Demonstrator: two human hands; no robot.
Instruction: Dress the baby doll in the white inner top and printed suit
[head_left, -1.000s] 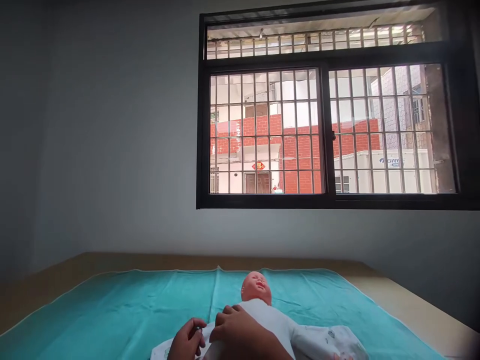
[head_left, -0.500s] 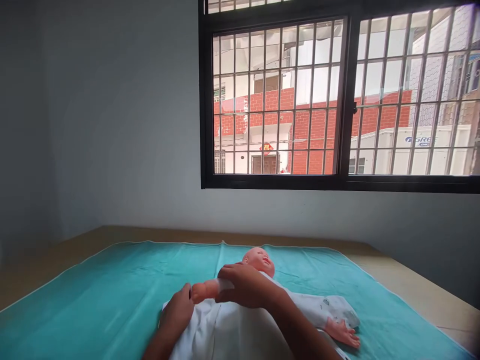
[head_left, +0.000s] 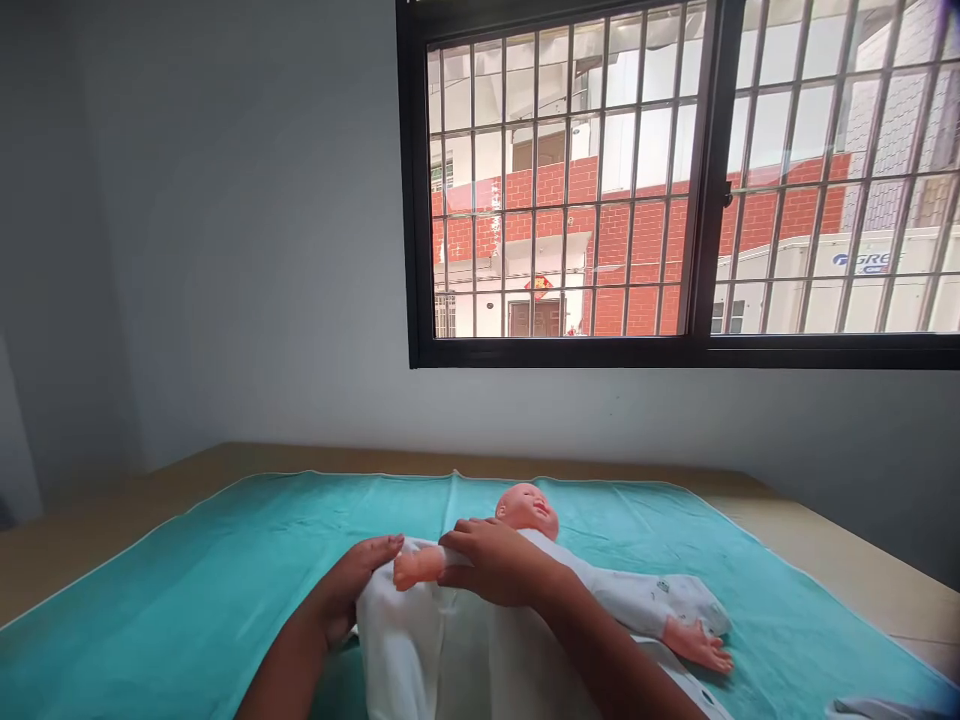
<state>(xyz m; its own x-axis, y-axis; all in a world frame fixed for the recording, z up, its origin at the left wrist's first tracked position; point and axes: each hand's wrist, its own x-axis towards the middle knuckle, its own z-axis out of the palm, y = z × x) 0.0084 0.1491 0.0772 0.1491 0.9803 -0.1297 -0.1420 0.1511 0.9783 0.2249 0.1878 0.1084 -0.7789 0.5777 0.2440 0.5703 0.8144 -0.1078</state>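
A baby doll (head_left: 527, 508) lies on its back on a turquoise sheet, its head toward the wall. It wears a white garment (head_left: 637, 592) with small printed figures. My right hand (head_left: 499, 562) is closed around one sleeved arm of the doll, and the doll's small hand (head_left: 416, 568) pokes out past my fingers. Beside that small hand, my left hand (head_left: 356, 585) grips the edge of white cloth (head_left: 397, 640) that hangs down toward me; its fingertips are partly hidden. The doll's other hand (head_left: 697, 643) rests palm up on the sheet at the right.
The turquoise sheet (head_left: 247, 560) covers most of a wooden surface (head_left: 817, 535) set against a grey wall. A barred window (head_left: 562, 200) is above it. Some pale cloth (head_left: 874, 708) lies at the bottom right corner.
My left hand has let go of the doll's hand and taken the white cloth, lifting it beside the arm. My right hand stays on the sleeve. The view has tilted slightly.
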